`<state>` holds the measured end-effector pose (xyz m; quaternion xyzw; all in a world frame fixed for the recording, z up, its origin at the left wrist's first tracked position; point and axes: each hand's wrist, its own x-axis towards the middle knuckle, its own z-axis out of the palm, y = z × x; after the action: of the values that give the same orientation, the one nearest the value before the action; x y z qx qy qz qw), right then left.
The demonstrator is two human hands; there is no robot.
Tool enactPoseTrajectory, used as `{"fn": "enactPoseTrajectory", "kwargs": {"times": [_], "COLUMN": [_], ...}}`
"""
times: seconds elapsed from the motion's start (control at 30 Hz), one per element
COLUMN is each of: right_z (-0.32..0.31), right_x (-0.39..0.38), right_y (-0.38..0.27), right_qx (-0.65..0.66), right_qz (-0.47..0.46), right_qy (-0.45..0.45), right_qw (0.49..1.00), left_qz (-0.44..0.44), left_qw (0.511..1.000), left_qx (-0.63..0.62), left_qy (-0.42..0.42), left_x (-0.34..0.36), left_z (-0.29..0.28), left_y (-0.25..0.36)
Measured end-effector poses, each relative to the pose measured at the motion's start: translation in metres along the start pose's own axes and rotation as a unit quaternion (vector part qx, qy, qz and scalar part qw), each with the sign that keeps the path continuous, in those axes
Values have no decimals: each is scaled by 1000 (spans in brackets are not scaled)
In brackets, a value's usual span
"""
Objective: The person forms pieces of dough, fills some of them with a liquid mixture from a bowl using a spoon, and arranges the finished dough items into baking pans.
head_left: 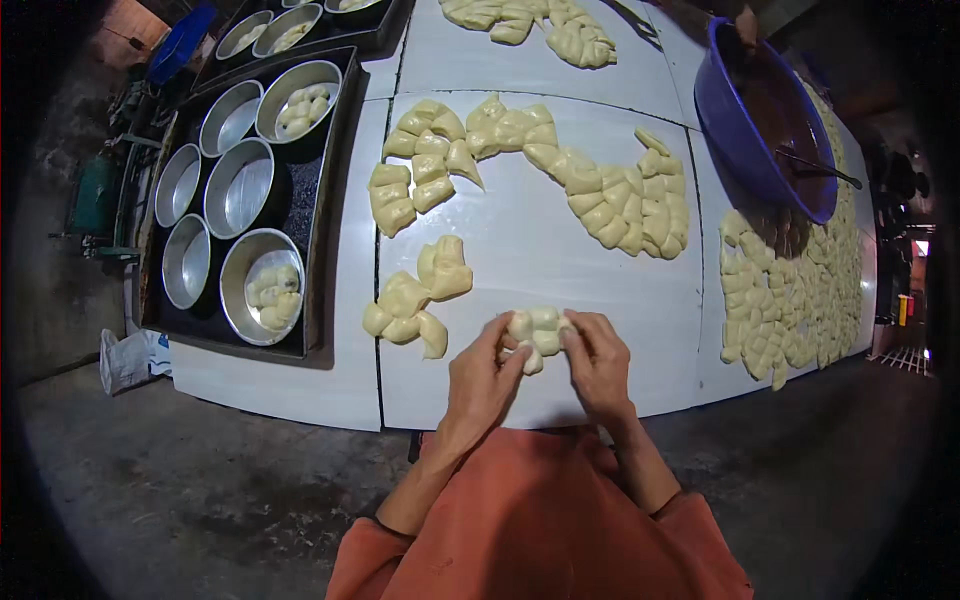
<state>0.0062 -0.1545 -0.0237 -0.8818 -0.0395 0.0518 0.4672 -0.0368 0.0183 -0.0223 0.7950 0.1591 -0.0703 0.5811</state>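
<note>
A small clump of pale dough pieces [541, 330] is held between my two hands, just above the near edge of the white table. My left hand [487, 368] pinches its left side, thumb and fingers closed on it. On the opposite side, my right hand [598, 362] grips the clump with its fingertips. To the left of my hands lies a loose group of dough pieces [404, 304]. Farther off, cut dough pieces [412, 170] stand at the left, and a larger joined sheet of dough pieces [622, 205] spreads to the right.
At the left, a dark tray [318, 260] carries several round metal tins [240, 187]; two hold dough pieces. A purple basin [712, 110] with a stick or handle [820, 165] stands at the right, beside a wide spread of dough pieces [780, 310]. More dough [580, 38] lies at the back.
</note>
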Motion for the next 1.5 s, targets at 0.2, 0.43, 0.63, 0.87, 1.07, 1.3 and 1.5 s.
{"fn": "enactPoseTrajectory", "kwargs": {"times": [0.2,0.43,0.63,0.87,1.07,1.3,1.5], "right_z": [-11,46,92,70,68,47,49], "right_x": [10,93,127,118,121,129,130], "right_y": [0,-63,-69,-47,-51,-50,-37], "right_qx": [-47,-138,-121,361,383,226,355], "right_qz": [4,-185,-341,161,148,98,148], "right_qy": [-20,-108,-132,-256,-330,-290,-267], "right_qw": [999,967,923,882,850,925,883], "left_qz": [-9,76,134,129,142,93,123], "left_qw": [999,967,954,968,978,994,987], "left_qx": [29,154,235,206,140,33,102], "left_qy": [-27,188,132,69,56,-42,-23], "left_x": [2,15,56,62,82,95,89], "left_z": [-17,-65,-80,-95,-94,-93,-88], "left_y": [12,6,8,-6,-7,-8,-3]}}
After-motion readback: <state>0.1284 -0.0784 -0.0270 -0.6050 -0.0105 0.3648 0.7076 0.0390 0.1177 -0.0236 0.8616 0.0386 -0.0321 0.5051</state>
